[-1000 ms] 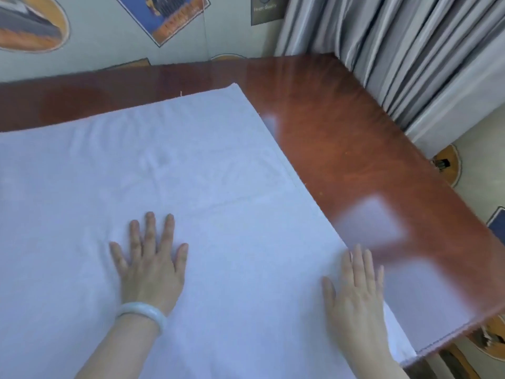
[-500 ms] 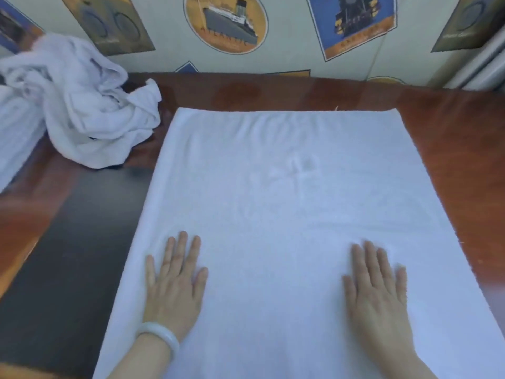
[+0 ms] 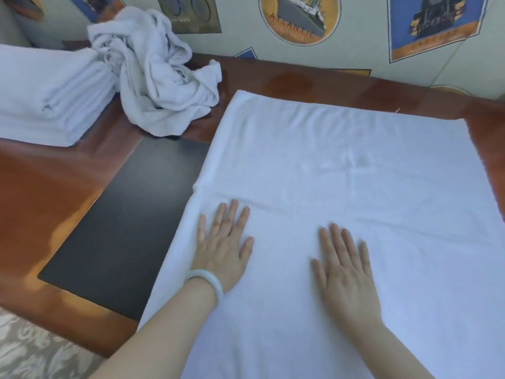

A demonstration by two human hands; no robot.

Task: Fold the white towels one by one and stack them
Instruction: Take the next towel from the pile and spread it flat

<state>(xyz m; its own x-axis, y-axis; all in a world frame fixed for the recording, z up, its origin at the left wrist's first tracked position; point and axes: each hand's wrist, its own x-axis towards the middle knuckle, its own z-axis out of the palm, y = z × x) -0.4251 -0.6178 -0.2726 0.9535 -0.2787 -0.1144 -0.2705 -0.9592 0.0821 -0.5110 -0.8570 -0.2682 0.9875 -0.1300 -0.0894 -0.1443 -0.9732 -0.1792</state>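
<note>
A round ship poster (image 3: 299, 17) reading "ATLANTIC" hangs beyond the glossy red-brown wooden desk (image 3: 41, 192). On it a flat white terry towel (image 3: 355, 165) lies spread, right of a crumpled white towel heap (image 3: 155, 77) and a folded white towel stack (image 3: 52, 91). The left hand (image 3: 222, 242) and right hand (image 3: 344, 266) press its near part, each grip flat and holding nothing; the right hand has slid closer to the left hand.

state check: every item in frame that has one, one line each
Large white towel: spread flat on the table, not yet folded.
Crumpled white towel: unfolded heap beside the stack.
Stack of folded white towels: folded, piled at far left.
Left hand: flat, fingers straight, pressing the spread towel.
Right hand: flat, fingers straight, pressing it too.
Pale jade-like bangle: worn on left wrist.
</note>
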